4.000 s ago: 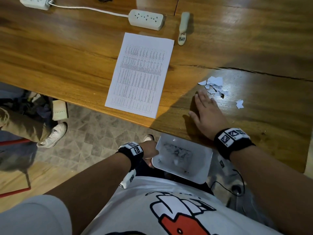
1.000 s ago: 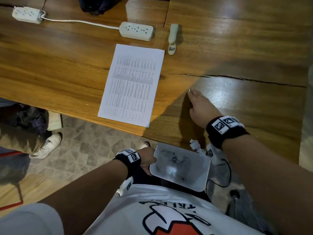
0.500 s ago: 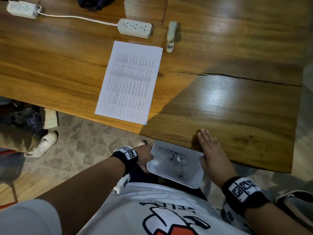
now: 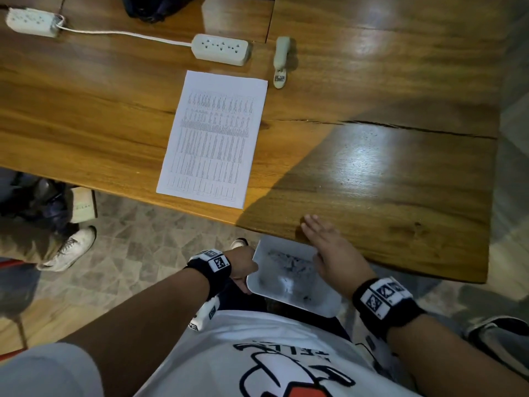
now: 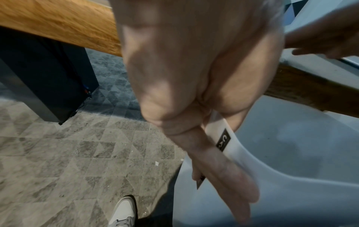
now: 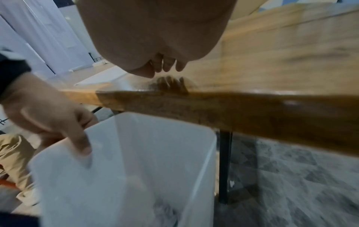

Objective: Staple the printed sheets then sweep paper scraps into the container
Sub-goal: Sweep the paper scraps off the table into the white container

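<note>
Upside-down "TELL" partly legible on white shirt (image 4: 257,353) below both hands; print on sheets (image 4: 213,138) too small to read.

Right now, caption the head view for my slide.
Left hand holds container below table edge; right hand open above it.

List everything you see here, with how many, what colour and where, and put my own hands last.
Table: one, brown wood, ahead.
Sheets: one white printed stack, on the table near its front edge.
Stapler: one, pale, beyond the sheets' far right corner.
Power strips: two, white, joined by a cable, along the far side.
Container: one, translucent white, below the table edge, scraps inside.
Dark bag: one, far edge.
Shoe: one, white, another person's, on the floor at left.
Left hand: grips the container's rim.
Right hand: flat, at the table edge over the container.
</note>
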{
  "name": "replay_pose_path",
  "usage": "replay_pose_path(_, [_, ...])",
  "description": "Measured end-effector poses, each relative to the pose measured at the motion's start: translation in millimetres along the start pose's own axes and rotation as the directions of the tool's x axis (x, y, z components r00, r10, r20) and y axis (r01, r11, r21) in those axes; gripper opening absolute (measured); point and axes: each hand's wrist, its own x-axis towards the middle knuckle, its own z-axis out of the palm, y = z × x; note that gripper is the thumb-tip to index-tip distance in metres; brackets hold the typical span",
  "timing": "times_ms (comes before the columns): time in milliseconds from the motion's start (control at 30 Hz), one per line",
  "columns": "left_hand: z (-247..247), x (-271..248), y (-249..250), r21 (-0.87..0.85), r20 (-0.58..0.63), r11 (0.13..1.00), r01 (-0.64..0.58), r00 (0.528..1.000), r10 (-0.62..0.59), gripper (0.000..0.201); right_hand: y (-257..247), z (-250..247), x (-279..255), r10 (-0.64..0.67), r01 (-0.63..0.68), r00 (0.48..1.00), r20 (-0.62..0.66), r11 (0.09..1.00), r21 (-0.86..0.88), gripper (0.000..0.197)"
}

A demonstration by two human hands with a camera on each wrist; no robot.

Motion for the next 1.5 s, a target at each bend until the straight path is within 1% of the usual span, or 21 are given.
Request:
replay_pose_path(67, [1,1,-3,-0.010,0.002,1.000,-0.015,1.000,0.015,0.030,-7,-13,24,0.054,-0.054,0.999,0.007,0.998,-0.034,0.075])
replay_pose_path(133, [2,3,-9,-0.021,-0.015,1.000,-0.014,1.000,0.014,0.029,-17,-19,42,0.062,-0.060,0.997,0.035,0.996,-0.062,0.075])
replay_pose_path(200, [1,4,-12,-0.038,-0.037,0.999,0.028,0.999,-0.029,0.026,-29,-14,49,0.047,-0.041,0.996,0.080,0.996,-0.081,0.076])
replay_pose_path(267, [-2,7,-16,-0.108,-0.002,0.993,0.046,0.999,-0.047,0.027,-36,1,40,-0.004,0.014,0.994,0.109,0.996,-0.090,0.075])
replay_pose_path(333, [-6,8,-18,-0.112,0.009,0.992,0.050,0.999,-0.049,0.031,-39,16,17,-0.112,0.119,0.989,0.100,0.991,-0.067,0.069])
replay_pose_path(433, [-12,8,-20,-0.085,-0.011,0.995,0.055,0.998,-0.057,0.034,-36,23,-15,-0.143,0.133,0.976,0.163,0.989,0.068,0.055])
replay_pose_path(467, [-13,9,-20,-0.083,-0.008,0.995,0.057,0.998,-0.057,0.034,-34,19,-19,-0.130,0.115,0.977,0.169,0.989,0.093,0.052])
replay_pose_path(533, [-14,7,-18,-0.057,-0.004,0.997,0.059,0.998,-0.060,0.029,-26,4,-13,-0.047,0.040,0.997,0.069,0.994,0.099,0.052])
replay_pose_path(633, [-15,4,-13,-0.010,-0.017,0.998,0.055,0.998,-0.055,0.026,-9,-22,20,0.129,-0.126,0.988,-0.080,0.991,0.048,0.063])
replay_pose_path(700, [-16,5,-13,0.013,-0.014,0.999,0.045,0.999,-0.045,0.032,5,-35,44,0.210,-0.210,0.973,-0.097,0.978,0.009,0.071])
replay_pose_path(767, [-15,6,-13,-0.001,-0.011,0.999,0.054,0.998,-0.054,0.037,13,-40,56,0.236,-0.241,0.968,-0.085,0.968,-0.062,0.075])
replay_pose_path(833, [-15,7,-13,0.015,-0.010,0.999,0.050,0.999,-0.050,0.037,10,-31,53,0.216,-0.220,0.975,-0.042,0.967,-0.130,0.080])
replay_pose_path(933, [-12,9,-15,0.001,-0.020,0.999,0.053,0.998,-0.053,0.033,-9,2,21,0.118,-0.109,0.991,0.061,0.984,-0.144,0.087])
replay_pose_path(1033, [-7,13,-14,0.078,-0.105,0.996,0.053,0.993,-0.045,0.012,-16,23,-16,-0.084,0.093,0.983,0.166,0.994,-0.050,0.082])
replay_pose_path(1100, [-5,15,-15,0.102,-0.161,0.994,0.038,0.987,-0.022,0.001,-14,17,-19,-0.164,0.159,0.967,0.195,0.986,0.039,0.074])
replay_pose_path(1133, [-4,17,-15,0.095,-0.168,0.995,0.030,0.986,-0.013,0.002,-11,10,-14,-0.148,0.144,0.977,0.151,0.989,0.036,0.073])
replay_pose_path(1200, [-3,19,-17,0.083,-0.163,0.996,0.022,0.987,-0.008,0.003,-7,-11,12,-0.014,0.014,1.000,0.004,1.000,-0.014,0.072])
replay_pose_path(1233, [-2,19,-17,0.080,-0.161,0.997,0.024,0.987,-0.010,0.003,-4,-24,29,0.061,-0.064,0.997,-0.050,0.997,-0.042,0.070])
replay_pose_path(1300, [-2,18,-17,0.073,-0.162,0.997,0.019,0.987,-0.007,0.005,3,-43,64,0.148,-0.158,0.985,-0.092,0.982,-0.106,0.069])
replay_pose_path(1400, [-2,16,-16,0.097,-0.161,0.995,0.023,0.987,-0.008,0.010,4,-39,83,0.164,-0.161,0.986,-0.005,0.965,-0.208,0.082])
replay_pose_path(1500, [-3,14,-13,0.135,-0.184,0.991,0.024,0.983,0.001,0.033,-12,6,42,0.055,-0.026,0.995,0.089,0.956,-0.292,0.087])
